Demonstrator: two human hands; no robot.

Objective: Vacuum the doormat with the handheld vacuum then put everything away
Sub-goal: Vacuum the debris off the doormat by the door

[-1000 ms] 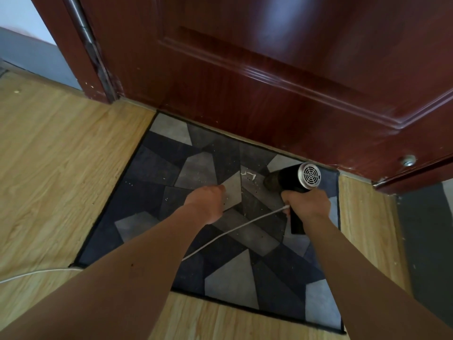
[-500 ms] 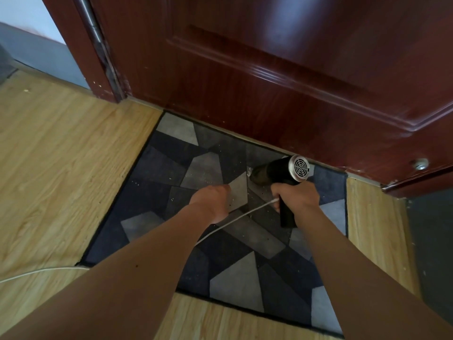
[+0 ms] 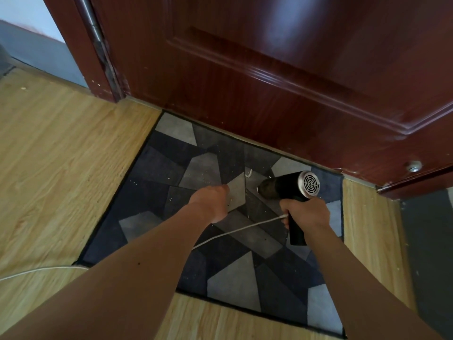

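Wood-grain floor (image 3: 61,168) fills the left, wide and bare except for one white cord (image 3: 36,271). The cord runs rightward from the left edge, passes under the left forearm and crosses the doormat (image 3: 152,168) up to the right hand. Little differs from a second ago: both hands and the vacuum sit at much the same spots on the mat, and the view has shifted only slightly.

The one doormat, patterned in grey and black angular patches and speckled with pale crumbs, lies with its far edge along the foot of the single dark red door (image 3: 245,82). Its left edge meets the broad floor.

The left hand (image 3: 210,202) rests knuckles-up on the mat's middle with its fingers curled under. Whether it pinches anything is hidden.

Just right of it lies a white scrap (image 3: 248,173), close to the nozzle of the one black handheld vacuum (image 3: 277,190). The vacuum hangs over the mat's far right part, nozzle pointing left and silver grille facing right. The right hand (image 3: 306,212) grips its handle, fingers wrapped round it.

Right of the mat runs a narrow strip of wood floor, then grey flooring (image 3: 429,241). One metal stud (image 3: 413,166) sits low on the door above that strip.
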